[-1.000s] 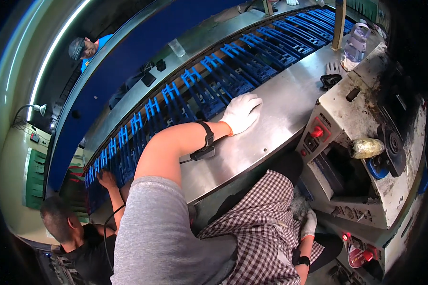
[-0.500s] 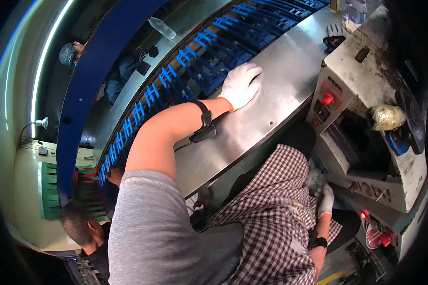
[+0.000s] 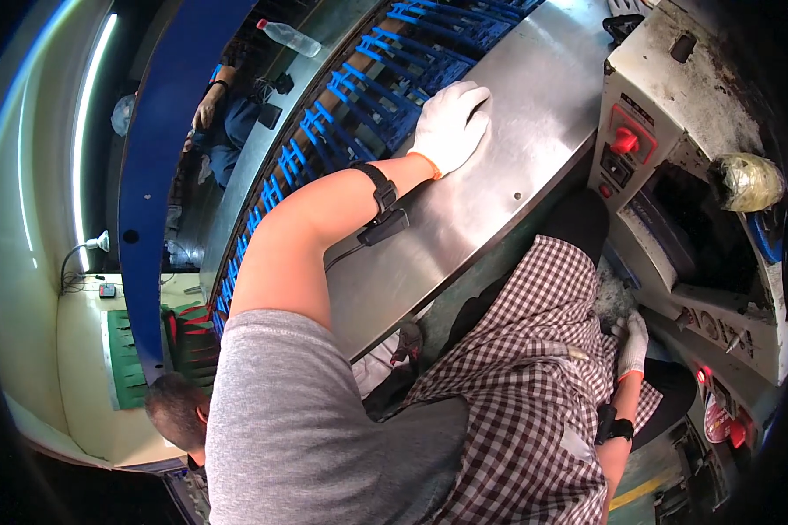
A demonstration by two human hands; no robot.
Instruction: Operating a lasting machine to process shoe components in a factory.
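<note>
The left hand [image 3: 451, 131] rests on the worktop [image 3: 534, 114], near its far edge, beside the blue bars [image 3: 449, 66]; keep fingers clear. I can't tell if either it or the right hand [image 3: 632, 346] grips anything.

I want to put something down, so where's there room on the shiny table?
Bare steel table shows between the left hand and the grimy white machine, and between the black wrist device and the near edge. It's crowded along the blue bars.
</note>
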